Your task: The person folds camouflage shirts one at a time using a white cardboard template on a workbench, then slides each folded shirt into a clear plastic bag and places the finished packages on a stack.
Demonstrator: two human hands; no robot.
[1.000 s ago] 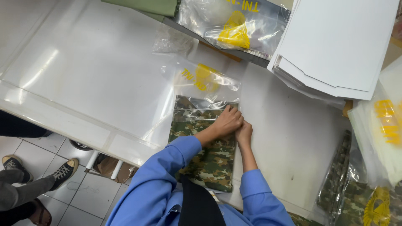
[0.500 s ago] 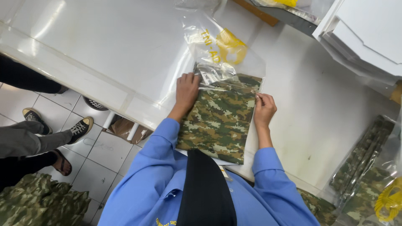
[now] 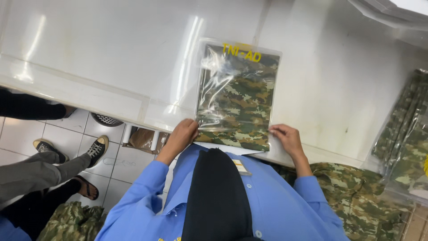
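The left hand [image 3: 182,134] has its grip closed on the near left corner of a clear plastic bag [image 3: 236,96], fingers curled over the edge. The right hand [image 3: 287,137] pinches the near right corner the same way, thumb and fingertips shut on the film. Between the two hands the bag lies flat on the white bench [image 3: 111,53], its near end at the bench edge, right in front of the person's chest. Inside it sits a folded camouflage garment [image 3: 243,107] in green, brown and tan, filling the bag almost to its sides; the far end of the bag carries yellow lettering and the film glints under the light.

To the right, well apart, more bagged camouflage pieces [image 3: 408,129] lie at the bench edge, and loose camouflage cloth [image 3: 356,196] hangs below the right sleeve. On the tiled floor to the left stand another person's legs in grey trousers with black sneakers [image 3: 96,149], and a heap of camouflage fabric [image 3: 71,221] lies near them.
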